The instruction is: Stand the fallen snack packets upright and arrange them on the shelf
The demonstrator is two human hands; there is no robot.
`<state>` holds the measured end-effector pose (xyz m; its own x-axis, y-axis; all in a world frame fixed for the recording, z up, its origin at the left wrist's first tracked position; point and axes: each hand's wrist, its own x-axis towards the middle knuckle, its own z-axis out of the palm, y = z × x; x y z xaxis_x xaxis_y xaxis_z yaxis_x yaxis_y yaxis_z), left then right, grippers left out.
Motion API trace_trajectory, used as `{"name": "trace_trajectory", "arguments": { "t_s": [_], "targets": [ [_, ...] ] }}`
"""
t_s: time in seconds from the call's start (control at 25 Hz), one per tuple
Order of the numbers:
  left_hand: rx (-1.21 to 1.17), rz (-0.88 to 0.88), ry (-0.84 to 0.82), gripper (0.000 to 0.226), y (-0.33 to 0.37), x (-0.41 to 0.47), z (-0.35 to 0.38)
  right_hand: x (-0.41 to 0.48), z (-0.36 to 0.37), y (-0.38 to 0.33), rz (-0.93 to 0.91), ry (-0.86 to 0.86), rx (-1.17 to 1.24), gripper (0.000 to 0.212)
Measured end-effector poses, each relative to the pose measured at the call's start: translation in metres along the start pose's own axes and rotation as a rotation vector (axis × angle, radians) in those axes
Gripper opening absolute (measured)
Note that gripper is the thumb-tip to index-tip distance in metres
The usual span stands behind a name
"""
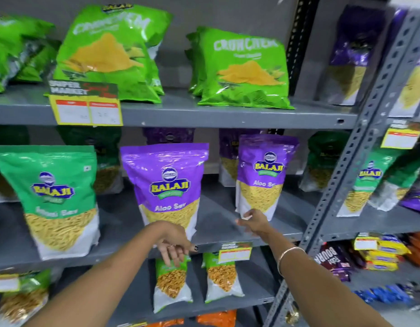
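Note:
On the middle grey shelf (227,232) stand three front packets: a green Balaji sev packet (53,199) at the left, a purple Aloo Sev packet (168,185) in the middle and a second purple Aloo Sev packet (263,175) to its right. All three are upright. My left hand (174,246) hangs just below the middle purple packet's bottom edge, fingers loose and pointing down, holding nothing. My right hand (252,223) reaches to the bottom left corner of the right purple packet, fingers spread and touching or almost touching it.
Green Crunchem bags (244,69) stand on the top shelf above a yellow price tag (86,109). More purple and green packets stand behind the front row. Small green packets (172,282) fill the shelf below. A slotted upright post (341,182) separates the neighbouring rack at the right.

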<state>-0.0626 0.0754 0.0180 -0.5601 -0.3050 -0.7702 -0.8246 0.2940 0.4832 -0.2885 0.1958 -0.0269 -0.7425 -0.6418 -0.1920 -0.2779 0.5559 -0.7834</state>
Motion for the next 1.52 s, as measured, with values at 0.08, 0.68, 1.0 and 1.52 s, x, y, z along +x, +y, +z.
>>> {"name": "trace_trajectory", "arguments": {
  "t_s": [0.08,0.68,1.0,1.52],
  "targets": [
    [-0.105,0.189,0.125,0.010,0.033,0.017,0.007,0.011,-0.039,0.015,0.040,0.035,0.026,0.037],
    [-0.669,0.431,0.746,0.038,0.163,0.121,0.041,0.084,-0.110,0.062,-0.228,-0.264,0.424,0.062],
    [-0.602,0.365,0.808,0.029,0.158,0.095,0.078,0.062,-0.121,0.075,-0.241,-0.314,0.314,0.074],
    [-0.540,0.258,0.828,0.040,0.167,0.090,0.078,0.052,-0.118,0.073,-0.229,-0.296,0.294,0.071]
  ]
}}
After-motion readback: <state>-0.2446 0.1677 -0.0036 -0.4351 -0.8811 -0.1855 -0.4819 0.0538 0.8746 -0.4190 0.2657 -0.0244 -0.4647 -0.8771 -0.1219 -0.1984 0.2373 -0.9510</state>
